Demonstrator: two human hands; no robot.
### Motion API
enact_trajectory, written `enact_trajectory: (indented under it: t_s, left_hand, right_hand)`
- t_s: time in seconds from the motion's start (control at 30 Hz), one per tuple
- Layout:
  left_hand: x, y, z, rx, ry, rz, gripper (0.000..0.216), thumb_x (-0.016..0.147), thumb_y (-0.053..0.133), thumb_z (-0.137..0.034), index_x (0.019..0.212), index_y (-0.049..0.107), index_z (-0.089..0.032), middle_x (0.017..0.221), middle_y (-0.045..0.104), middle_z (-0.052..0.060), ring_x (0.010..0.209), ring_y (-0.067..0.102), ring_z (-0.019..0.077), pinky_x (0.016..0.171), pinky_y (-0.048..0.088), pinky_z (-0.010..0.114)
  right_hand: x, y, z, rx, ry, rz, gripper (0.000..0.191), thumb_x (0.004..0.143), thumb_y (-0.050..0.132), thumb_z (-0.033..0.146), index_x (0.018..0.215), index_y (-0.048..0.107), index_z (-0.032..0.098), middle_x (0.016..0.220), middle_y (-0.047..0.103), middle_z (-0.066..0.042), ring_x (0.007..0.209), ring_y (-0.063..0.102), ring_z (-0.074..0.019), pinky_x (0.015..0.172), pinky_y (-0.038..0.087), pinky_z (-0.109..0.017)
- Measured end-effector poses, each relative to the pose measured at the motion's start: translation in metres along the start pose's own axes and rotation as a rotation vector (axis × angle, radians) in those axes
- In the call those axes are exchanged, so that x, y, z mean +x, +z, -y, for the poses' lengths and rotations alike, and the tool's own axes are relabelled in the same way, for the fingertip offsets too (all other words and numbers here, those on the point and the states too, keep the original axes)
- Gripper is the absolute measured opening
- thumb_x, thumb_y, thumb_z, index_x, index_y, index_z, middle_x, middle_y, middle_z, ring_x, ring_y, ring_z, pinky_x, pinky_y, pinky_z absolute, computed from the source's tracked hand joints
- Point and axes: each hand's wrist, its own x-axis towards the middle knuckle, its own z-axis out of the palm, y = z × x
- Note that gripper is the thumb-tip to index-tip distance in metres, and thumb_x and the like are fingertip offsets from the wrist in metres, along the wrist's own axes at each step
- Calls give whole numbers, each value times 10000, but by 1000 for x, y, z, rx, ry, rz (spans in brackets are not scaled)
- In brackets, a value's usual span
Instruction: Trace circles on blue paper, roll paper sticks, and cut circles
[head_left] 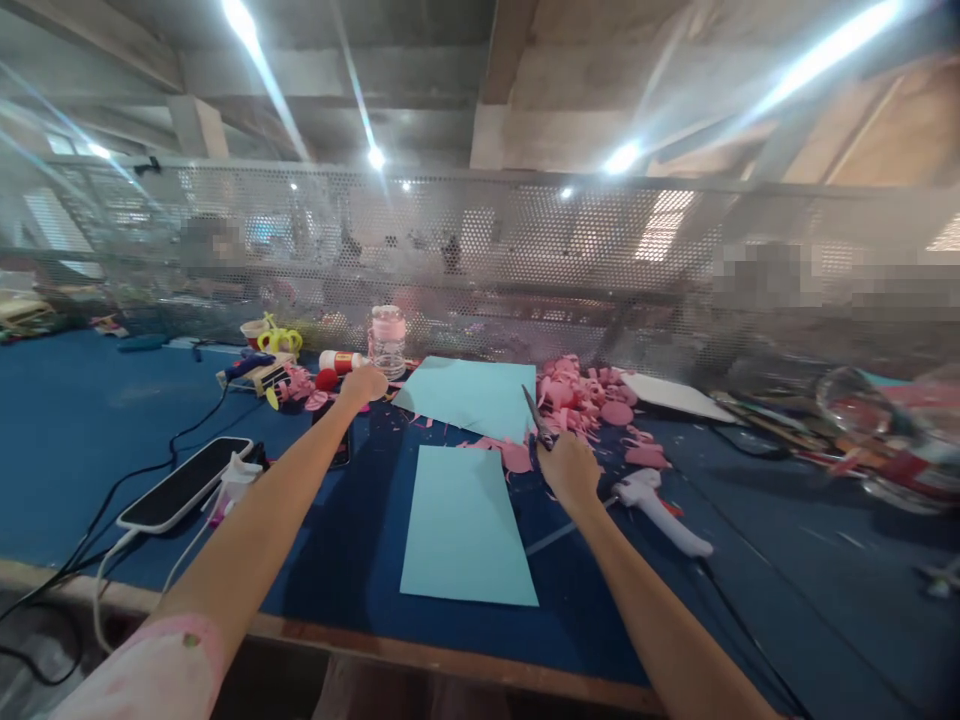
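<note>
Pink sleeve (154,672) is filling the lower-left corner. Right of centre, the right grip (570,468) is clasping scissors (536,414), whose blades are projecting up-left over the upper light-blue sheet (472,395); whether the left grip (365,386) is holding anything, I cannot tell.

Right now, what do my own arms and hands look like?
Your left arm has a pale pink sleeve with a pinker hem and a small greenish mark. No sleeve shows on your right arm. Your left hand and right hand wear no gloves.
</note>
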Motion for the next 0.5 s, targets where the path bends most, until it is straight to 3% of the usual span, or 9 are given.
enact_trajectory:
  t_s: [0.13, 0.23, 0.4, 0.43, 0.5]
  left_hand:
    - [-7, -18, -8, -25, -82, -62, 468, 782, 448, -94, 1249, 438, -118, 1134, 570, 182, 1086, 515, 307, 872, 406, 401]
    - [-11, -33, -22, -94, 16, 20, 440, 766, 429, -71, 1192, 502, -154, 1166, 571, 139, 1098, 520, 271, 877, 414, 342]
    - [-34, -31, -63, -277, 202, 458, 341, 656, 550, -125, 981, 633, -184, 836, 689, 30, 622, 655, 184, 578, 488, 233]
    - [-39, -28, -71, -376, 236, 673, 376, 663, 537, -133, 1032, 606, -161, 830, 690, 42, 598, 653, 185, 555, 485, 235]
    - [-45, -23, -84, -412, 264, 789, 328, 663, 548, -172, 982, 619, -145, 768, 690, 42, 548, 643, 177, 521, 477, 227]
  right_hand:
    - [7, -3, -11, -68, 35, 45, 403, 807, 471, 389, 991, 584, 49, 907, 631, -199, 925, 599, -305, 720, 450, -350]
    - [10, -3, -15, -146, 68, 76, 401, 793, 503, 334, 1026, 573, 15, 973, 605, -229, 970, 580, -310, 754, 442, -356]
    - [5, -6, -11, -187, 86, 96, 370, 780, 521, 276, 1019, 577, -1, 1002, 578, -253, 1020, 547, -324, 789, 424, -375]
    - [4, -8, -9, -192, 79, 92, 372, 784, 517, 278, 1017, 577, -5, 999, 576, -253, 1023, 544, -329, 790, 423, -376]
    - [5, -15, -2, -200, 83, 28, 423, 804, 495, 317, 1042, 556, -27, 1007, 563, -267, 1009, 547, -338, 777, 427, -374]
